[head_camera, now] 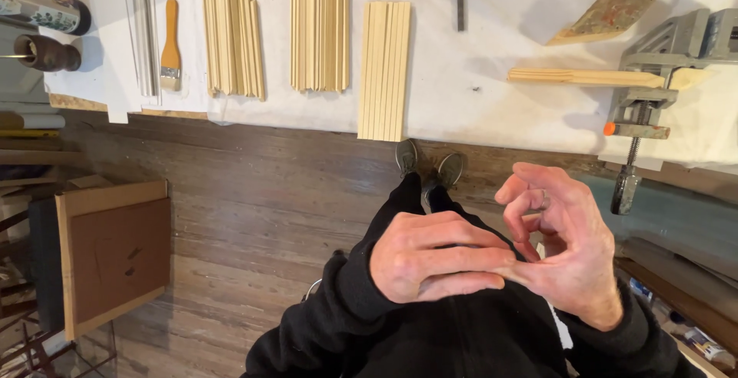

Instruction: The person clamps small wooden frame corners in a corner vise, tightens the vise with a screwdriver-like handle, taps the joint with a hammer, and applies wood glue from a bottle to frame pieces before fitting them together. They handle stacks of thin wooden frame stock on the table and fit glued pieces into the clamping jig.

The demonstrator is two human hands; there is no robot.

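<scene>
Looking straight down from the head camera, both hands meet in front of a black sweatshirt (430, 339). The left hand (434, 255) lies across with fingers stretched flat, their tips resting on the lower fingers of the right hand (565, 247). The right hand is loosely curled, palm turned inward, a ring (545, 200) on one finger, thumb and forefinger bent toward each other. Neither hand grips any object that shows; whether something tiny sits between the fingertips, I cannot tell.

Below the hands, two shoes (427, 164) stand on a dark plank floor (254, 217), toes just short of the bench edge. The bench (492, 101) wears a white sheet. On it lie three bundles of pale wood strips (384, 71), side by side, well apart from the hands. A paintbrush (171, 44) lies left of them. To the right, a metal clamp (646, 109) pins a longer strip (584, 77) at the bench edge, a triangular wood offcut (615, 5) above it. A small dark bar (460, 11) lies near the top. Off to the left, a flat brown board (115, 255) sits on a stand by the floor.
</scene>
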